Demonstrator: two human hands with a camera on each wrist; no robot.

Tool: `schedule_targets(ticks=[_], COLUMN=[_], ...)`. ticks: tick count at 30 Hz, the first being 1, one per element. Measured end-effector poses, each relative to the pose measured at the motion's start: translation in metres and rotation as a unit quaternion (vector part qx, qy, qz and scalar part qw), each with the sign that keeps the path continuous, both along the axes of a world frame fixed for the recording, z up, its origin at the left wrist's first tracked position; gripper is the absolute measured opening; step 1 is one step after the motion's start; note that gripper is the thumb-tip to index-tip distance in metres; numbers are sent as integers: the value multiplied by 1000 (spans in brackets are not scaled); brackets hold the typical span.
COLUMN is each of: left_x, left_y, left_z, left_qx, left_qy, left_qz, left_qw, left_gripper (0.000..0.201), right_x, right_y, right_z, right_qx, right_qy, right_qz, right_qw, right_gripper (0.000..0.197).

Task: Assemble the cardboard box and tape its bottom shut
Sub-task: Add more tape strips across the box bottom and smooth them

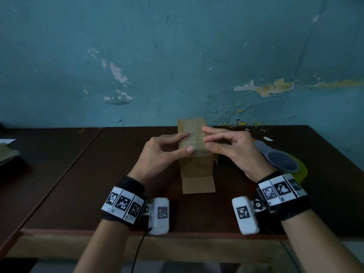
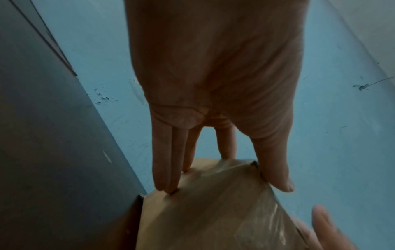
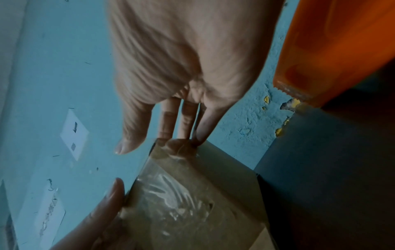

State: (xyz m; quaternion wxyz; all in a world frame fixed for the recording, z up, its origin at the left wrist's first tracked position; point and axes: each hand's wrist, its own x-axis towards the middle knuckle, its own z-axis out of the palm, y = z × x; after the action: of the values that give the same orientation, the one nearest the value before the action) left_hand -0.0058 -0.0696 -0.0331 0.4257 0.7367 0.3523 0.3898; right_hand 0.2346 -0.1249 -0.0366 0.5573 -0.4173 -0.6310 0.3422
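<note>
Peeling blue-green paint covers the wall [image 1: 177, 56] behind a dark brown surface [image 1: 98, 174] that carries a small cardboard box [image 1: 197, 166]. It stands upright near the middle of the surface, close to the wall, its taped end facing up and one loose flap [image 1: 198, 185] lying flat on the surface toward the person. A strip of clear tape [image 3: 171, 199] runs across the upper face and wrinkles over the edge, catching the light in both wrist views.

The left hand [image 1: 163, 152] reaches in from the left with its fingers [image 2: 169, 160] nearly straight; the fingertips rest on the top face along its left edge, and the thumb presses the near upper corner of the box. The right hand [image 1: 230, 148] comes in from the right, its fingers [image 3: 200, 125] also extended and only slightly bent, their tips touching the far right part of the top where the tape folds down; its thumb hangs just off the box edge. Neither hand wraps around the box: both lie lightly against it, fingers narrow together.

To the right, just behind the right wrist, sits a tape dispenser [image 1: 283, 160] with a grey roll and a yellow-green rim; its orange body [image 3: 342, 50] fills the corner of the right wrist view. At the far left edge of the surface lie some flat sheets [image 1: 7, 150].
</note>
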Motion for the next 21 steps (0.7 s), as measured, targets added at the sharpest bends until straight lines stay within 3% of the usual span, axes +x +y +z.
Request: schedule_targets(ticks=[8, 21], left_x=[0, -4], left_y=[-2, 4], left_z=[-1, -2], left_qx=[16, 8], left_qy=[13, 36], left_qz=[-8, -67], left_qw=[1000, 997], left_gripper=[64, 66], right_x=[8, 10], right_y=[3, 5], right_z=[-5, -5], right_qx=[-1, -10], right_qy=[-86, -104], right_qz=[-12, -14], right_qw=[996, 994], right_gripper=[37, 37])
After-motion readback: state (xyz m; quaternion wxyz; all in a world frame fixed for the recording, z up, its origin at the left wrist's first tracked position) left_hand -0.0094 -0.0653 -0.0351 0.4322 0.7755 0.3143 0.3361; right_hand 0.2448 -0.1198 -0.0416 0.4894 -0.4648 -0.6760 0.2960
